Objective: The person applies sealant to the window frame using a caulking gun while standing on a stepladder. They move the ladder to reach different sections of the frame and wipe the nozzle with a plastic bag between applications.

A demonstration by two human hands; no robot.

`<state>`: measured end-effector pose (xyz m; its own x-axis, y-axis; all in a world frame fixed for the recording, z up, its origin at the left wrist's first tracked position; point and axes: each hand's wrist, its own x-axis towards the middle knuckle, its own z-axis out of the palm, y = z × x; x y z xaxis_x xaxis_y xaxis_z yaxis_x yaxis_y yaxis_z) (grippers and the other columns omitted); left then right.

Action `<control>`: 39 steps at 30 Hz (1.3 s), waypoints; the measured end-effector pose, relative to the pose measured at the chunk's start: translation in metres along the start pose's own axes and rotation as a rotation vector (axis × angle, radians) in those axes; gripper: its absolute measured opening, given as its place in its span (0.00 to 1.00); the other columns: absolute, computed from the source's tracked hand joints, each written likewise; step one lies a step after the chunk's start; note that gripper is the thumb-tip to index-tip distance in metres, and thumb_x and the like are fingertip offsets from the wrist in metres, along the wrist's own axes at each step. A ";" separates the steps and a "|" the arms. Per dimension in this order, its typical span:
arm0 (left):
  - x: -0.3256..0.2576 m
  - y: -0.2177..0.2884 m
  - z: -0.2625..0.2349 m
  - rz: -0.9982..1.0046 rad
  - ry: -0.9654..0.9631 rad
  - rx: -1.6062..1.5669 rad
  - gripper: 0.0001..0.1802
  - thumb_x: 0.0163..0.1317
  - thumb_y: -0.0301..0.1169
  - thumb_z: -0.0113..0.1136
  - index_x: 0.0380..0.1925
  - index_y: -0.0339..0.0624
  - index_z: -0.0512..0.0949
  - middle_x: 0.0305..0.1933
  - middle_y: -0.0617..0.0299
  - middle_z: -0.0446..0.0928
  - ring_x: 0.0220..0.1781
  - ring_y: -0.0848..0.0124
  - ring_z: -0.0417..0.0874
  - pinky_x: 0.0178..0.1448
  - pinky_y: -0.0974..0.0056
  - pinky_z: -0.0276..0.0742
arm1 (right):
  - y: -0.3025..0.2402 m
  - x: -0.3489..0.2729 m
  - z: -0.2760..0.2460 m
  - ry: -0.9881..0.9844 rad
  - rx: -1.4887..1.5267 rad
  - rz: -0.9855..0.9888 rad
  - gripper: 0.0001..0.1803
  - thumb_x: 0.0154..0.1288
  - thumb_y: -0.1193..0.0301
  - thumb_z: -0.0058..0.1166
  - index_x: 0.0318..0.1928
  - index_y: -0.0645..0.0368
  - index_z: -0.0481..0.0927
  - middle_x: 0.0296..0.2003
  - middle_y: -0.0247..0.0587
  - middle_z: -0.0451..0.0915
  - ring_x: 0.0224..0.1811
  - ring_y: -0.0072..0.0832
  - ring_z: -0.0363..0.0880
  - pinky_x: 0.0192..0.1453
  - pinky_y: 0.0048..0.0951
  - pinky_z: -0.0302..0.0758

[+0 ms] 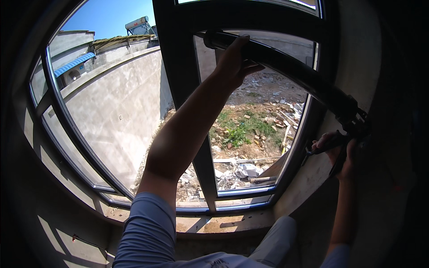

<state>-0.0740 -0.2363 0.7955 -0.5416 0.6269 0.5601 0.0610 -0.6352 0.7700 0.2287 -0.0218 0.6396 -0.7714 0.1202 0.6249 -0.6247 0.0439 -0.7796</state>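
Observation:
A long black caulking gun point(290, 67) slants across the window from upper left to lower right. My left hand point(233, 64) reaches up and supports its barrel from below, close to the front end, with the fingers wrapped round it. At the lower right my right hand point(343, 158) grips the handle and trigger; shadow hides part of those fingers. The gun's narrow tip point(199, 34) lies at the dark upright window frame point(176, 58); whether it touches, I cannot tell.
A wide sill point(257, 222) runs below the panes. My knee point(279, 232) is near it. Through the glass are a pale wall point(116, 102), rubble point(246, 172) and green weeds point(237, 134). A concrete reveal point(353, 67) borders the window on the right.

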 end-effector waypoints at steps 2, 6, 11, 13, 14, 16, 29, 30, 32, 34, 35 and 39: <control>0.002 -0.004 0.000 0.028 0.006 -0.016 0.25 0.76 0.47 0.57 0.55 0.35 0.70 0.47 0.48 0.79 0.57 0.56 0.86 0.63 0.47 0.89 | -0.003 -0.002 0.009 0.047 0.053 0.006 0.47 0.78 0.32 0.30 0.62 0.68 0.73 0.49 0.55 0.83 0.60 0.47 0.82 0.76 0.56 0.70; 0.008 -0.007 0.000 0.039 -0.007 -0.056 0.26 0.75 0.48 0.57 0.55 0.35 0.70 0.50 0.47 0.78 0.58 0.55 0.85 0.65 0.46 0.88 | -0.018 -0.003 0.022 0.093 0.224 0.075 0.49 0.78 0.31 0.27 0.63 0.70 0.72 0.50 0.60 0.82 0.59 0.49 0.83 0.73 0.57 0.76; 0.014 -0.010 0.004 0.068 -0.030 -0.039 0.26 0.76 0.48 0.56 0.57 0.35 0.69 0.52 0.45 0.77 0.59 0.54 0.85 0.66 0.45 0.87 | -0.032 0.005 0.022 0.175 0.160 0.087 0.50 0.79 0.31 0.23 0.52 0.68 0.81 0.41 0.56 0.87 0.45 0.47 0.89 0.58 0.53 0.84; 0.015 -0.008 0.007 0.058 -0.009 -0.039 0.26 0.77 0.47 0.55 0.59 0.34 0.68 0.52 0.45 0.77 0.59 0.54 0.85 0.66 0.45 0.87 | -0.040 0.009 0.020 0.180 0.101 0.110 0.47 0.79 0.31 0.25 0.50 0.63 0.81 0.38 0.50 0.86 0.41 0.43 0.89 0.64 0.55 0.80; 0.015 -0.008 0.009 0.060 0.000 -0.038 0.26 0.77 0.47 0.54 0.59 0.34 0.68 0.52 0.45 0.77 0.60 0.54 0.85 0.65 0.46 0.87 | -0.043 0.011 0.019 0.138 0.040 0.107 0.45 0.79 0.31 0.25 0.50 0.61 0.81 0.36 0.47 0.86 0.39 0.41 0.90 0.67 0.56 0.78; 0.015 -0.005 0.012 0.046 0.016 -0.035 0.26 0.78 0.46 0.53 0.60 0.33 0.67 0.53 0.44 0.77 0.60 0.53 0.84 0.66 0.46 0.87 | -0.050 0.012 0.021 0.224 -0.017 0.132 0.43 0.79 0.32 0.26 0.46 0.57 0.83 0.31 0.43 0.86 0.35 0.39 0.90 0.67 0.57 0.77; 0.009 -0.008 0.017 0.001 0.068 -0.093 0.24 0.80 0.43 0.47 0.60 0.31 0.66 0.51 0.43 0.76 0.58 0.53 0.84 0.67 0.45 0.86 | -0.071 0.009 0.030 0.351 -0.154 0.161 0.46 0.79 0.31 0.22 0.36 0.57 0.82 0.22 0.38 0.81 0.22 0.34 0.85 0.51 0.47 0.85; 0.007 -0.009 0.017 0.003 0.067 -0.097 0.24 0.80 0.43 0.47 0.60 0.31 0.66 0.51 0.43 0.76 0.57 0.54 0.84 0.67 0.45 0.86 | -0.071 0.008 0.029 0.350 -0.169 0.157 0.46 0.79 0.31 0.21 0.35 0.57 0.82 0.21 0.37 0.81 0.21 0.33 0.84 0.49 0.46 0.85; 0.004 -0.012 0.018 -0.002 0.083 -0.112 0.24 0.79 0.43 0.48 0.59 0.31 0.66 0.50 0.44 0.76 0.55 0.55 0.85 0.67 0.44 0.86 | -0.073 0.007 0.027 0.346 -0.198 0.163 0.46 0.79 0.31 0.21 0.34 0.56 0.82 0.20 0.36 0.80 0.19 0.31 0.83 0.46 0.44 0.85; 0.000 -0.016 0.019 -0.004 0.103 -0.123 0.23 0.79 0.44 0.49 0.57 0.32 0.68 0.48 0.46 0.77 0.54 0.55 0.85 0.67 0.44 0.86 | -0.074 0.005 0.026 0.305 -0.248 0.173 0.47 0.79 0.31 0.19 0.32 0.56 0.81 0.19 0.36 0.79 0.17 0.30 0.81 0.45 0.42 0.85; -0.002 -0.018 0.019 0.002 0.108 -0.133 0.23 0.78 0.44 0.50 0.56 0.32 0.69 0.47 0.47 0.78 0.53 0.56 0.85 0.66 0.44 0.86 | -0.075 0.004 0.026 0.343 -0.245 0.187 0.47 0.79 0.31 0.19 0.31 0.56 0.81 0.19 0.36 0.79 0.16 0.30 0.81 0.44 0.41 0.85; -0.008 -0.025 0.018 -0.045 0.161 -0.160 0.20 0.77 0.44 0.53 0.51 0.35 0.72 0.43 0.49 0.79 0.51 0.57 0.86 0.65 0.44 0.86 | -0.075 0.000 0.029 0.412 -0.320 0.189 0.48 0.78 0.29 0.20 0.26 0.56 0.80 0.14 0.37 0.77 0.12 0.31 0.77 0.38 0.40 0.85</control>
<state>-0.0561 -0.2181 0.7772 -0.6685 0.5840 0.4604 -0.0931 -0.6799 0.7274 0.2720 -0.0534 0.6993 -0.7154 0.5301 0.4551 -0.3624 0.2752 -0.8904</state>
